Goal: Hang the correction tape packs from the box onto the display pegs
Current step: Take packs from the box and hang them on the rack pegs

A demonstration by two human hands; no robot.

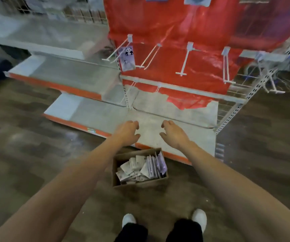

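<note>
A brown cardboard box [118,160] stands on the floor in front of the shelf, full of several white and lilac correction tape packs [141,167]. One pack with a panda picture [127,57] hangs on the leftmost white peg [117,48] of the red back panel. Three more white pegs [184,60] to its right carry nothing. My left hand [127,131] and my right hand [173,132] are stretched out side by side above the box, fingers loosely curled, holding nothing.
A grey base shelf with an orange front edge [158,151] lies just behind the box. More grey shelves [62,79] run off to the left. A wire rack with hooks [266,81] stands at the right. My white shoes [199,218] are on the dark wood floor.
</note>
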